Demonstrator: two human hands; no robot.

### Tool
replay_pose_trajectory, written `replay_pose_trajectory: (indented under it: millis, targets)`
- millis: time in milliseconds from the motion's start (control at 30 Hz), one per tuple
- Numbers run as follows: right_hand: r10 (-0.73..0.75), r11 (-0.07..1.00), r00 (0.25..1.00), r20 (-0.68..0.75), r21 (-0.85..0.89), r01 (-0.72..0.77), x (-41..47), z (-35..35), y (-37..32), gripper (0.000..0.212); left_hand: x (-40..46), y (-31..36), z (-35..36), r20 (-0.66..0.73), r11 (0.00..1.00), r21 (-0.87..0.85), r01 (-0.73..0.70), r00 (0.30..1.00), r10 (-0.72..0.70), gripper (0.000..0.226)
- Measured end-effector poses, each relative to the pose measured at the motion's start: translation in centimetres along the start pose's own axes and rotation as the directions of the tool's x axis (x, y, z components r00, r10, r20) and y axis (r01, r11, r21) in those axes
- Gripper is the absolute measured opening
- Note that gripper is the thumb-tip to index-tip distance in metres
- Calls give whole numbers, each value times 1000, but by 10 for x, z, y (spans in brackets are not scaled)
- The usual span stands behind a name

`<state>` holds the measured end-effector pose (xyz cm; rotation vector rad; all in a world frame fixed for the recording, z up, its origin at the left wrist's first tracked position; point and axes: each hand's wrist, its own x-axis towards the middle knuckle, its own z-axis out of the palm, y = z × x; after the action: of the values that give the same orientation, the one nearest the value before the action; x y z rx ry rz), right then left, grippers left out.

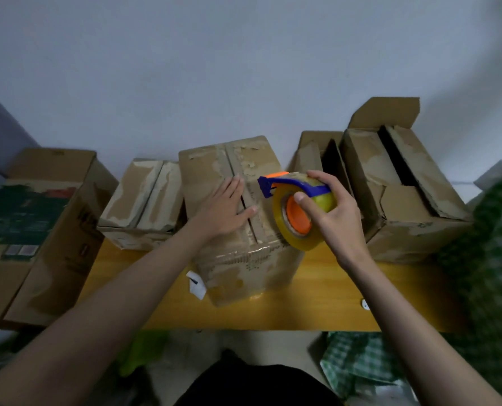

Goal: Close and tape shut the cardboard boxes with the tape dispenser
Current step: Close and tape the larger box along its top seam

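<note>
Head view: left hand [225, 208] lies flat, fingers straight, pressing the flaps of the worn brown cardboard box [238, 218] mid-table. Right hand [329, 212] grips the blue-and-orange tape dispenser [295, 206] at the box's near right edge. Step, by judgement: seam taping. Next: draw tape along the seam.
</note>
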<state>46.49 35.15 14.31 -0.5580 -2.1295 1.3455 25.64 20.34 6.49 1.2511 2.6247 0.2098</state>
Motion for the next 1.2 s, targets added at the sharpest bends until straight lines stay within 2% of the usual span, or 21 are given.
replay_pose_trajectory:
  millis: [100,300,600,767,967,1100,1200]
  targets:
    - [-3,1000,1000,14,-12,3,15,9,-3,47,24,-8,-10,4,998,62,-18,1000,17,89]
    - [-11,999,999,50,-41,13,44,19,-7,48,47,-18,-4,28,995,79,-65,998,63,95]
    - [-44,995,990,132,-86,56,74,39,-7,51,62,-33,-10,-30,997,2,-80,996,80,85]
    - [-74,997,985,159,25,71,86,38,-3,54,76,-47,-16,-16,999,-43,22,1000,-22,86]
    - [-91,994,973,213,73,77,114,26,7,51,124,-67,-40,-32,985,-74,156,987,-158,79]
    - [-81,992,970,231,109,57,130,16,16,48,146,-74,-56,-90,964,-182,193,973,-212,67]
    - [-69,986,971,228,163,32,139,8,23,48,156,-75,-58,-74,930,-289,228,963,-259,63]
